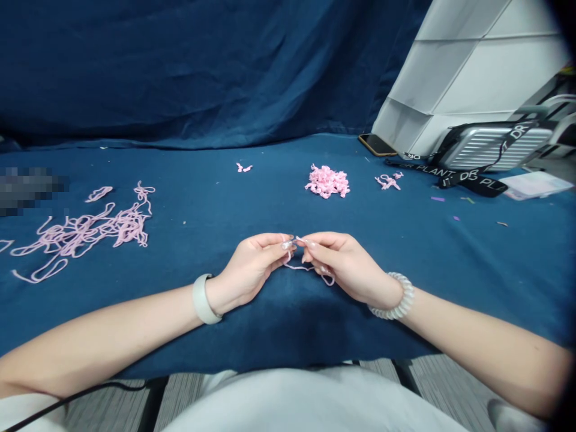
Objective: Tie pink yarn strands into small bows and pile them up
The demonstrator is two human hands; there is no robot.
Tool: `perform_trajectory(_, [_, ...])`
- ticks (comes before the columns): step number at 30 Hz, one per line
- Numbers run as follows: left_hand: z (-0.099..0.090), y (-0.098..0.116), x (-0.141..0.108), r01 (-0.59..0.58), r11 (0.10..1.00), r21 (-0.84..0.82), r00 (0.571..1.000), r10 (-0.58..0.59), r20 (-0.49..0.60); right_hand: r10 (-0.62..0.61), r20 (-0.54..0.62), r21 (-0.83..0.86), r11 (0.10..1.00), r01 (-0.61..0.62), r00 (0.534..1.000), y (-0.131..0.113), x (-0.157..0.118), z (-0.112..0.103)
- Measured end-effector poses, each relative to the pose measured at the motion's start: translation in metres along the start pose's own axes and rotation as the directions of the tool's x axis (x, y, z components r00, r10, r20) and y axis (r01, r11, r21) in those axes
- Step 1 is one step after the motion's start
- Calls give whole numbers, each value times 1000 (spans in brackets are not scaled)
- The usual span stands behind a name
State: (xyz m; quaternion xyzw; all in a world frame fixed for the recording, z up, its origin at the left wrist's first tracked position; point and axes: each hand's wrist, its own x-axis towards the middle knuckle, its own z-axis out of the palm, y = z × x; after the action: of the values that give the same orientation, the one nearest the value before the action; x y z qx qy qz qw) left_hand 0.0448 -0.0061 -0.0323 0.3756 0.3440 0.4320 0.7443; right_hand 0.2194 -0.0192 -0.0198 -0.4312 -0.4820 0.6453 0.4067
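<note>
Close together above the front of the blue cloth, my left hand (263, 259) and my right hand (341, 264) each pinch part of a pink yarn strand (297, 267). The strand sags in a loop below the fingertips, and a bit of it shows under my right fingers. Both thumbs press against the index fingers. Whether a knot or another small piece sits in the pinch is too small to tell. Beyond my right hand lies a heap of small pink yarn pieces (327, 181).
Tangled pink yarn (90, 231) spreads at the left. Small pink scraps (244, 168) and a knotted piece (389, 181) lie farther back. At the right are a phone (377, 145), a silver case (495, 146), a black lettered strap (477, 182) and a white box (459, 66).
</note>
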Motion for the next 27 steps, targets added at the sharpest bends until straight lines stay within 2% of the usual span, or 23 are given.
perform_trajectory(4, [-3, -2, 1, -18, 1000, -14, 1000, 18, 8, -13, 3, 148, 989, 13, 1000, 4, 4, 0])
perform_trajectory(12, [-1, -4, 0, -50, 998, 41, 998, 49, 30, 56, 92, 313, 946, -82, 994, 6, 4, 10])
perform_trajectory(16, [1, -5, -1, -60, 994, 86, 998, 58, 21, 80, 112, 339, 934, -114, 991, 7, 5, 12])
perform_trajectory(27, [1, -5, 0, -78, 994, 73, 997, 78, 8, 144, 166, 328, 925, -192, 976, 6, 5, 11])
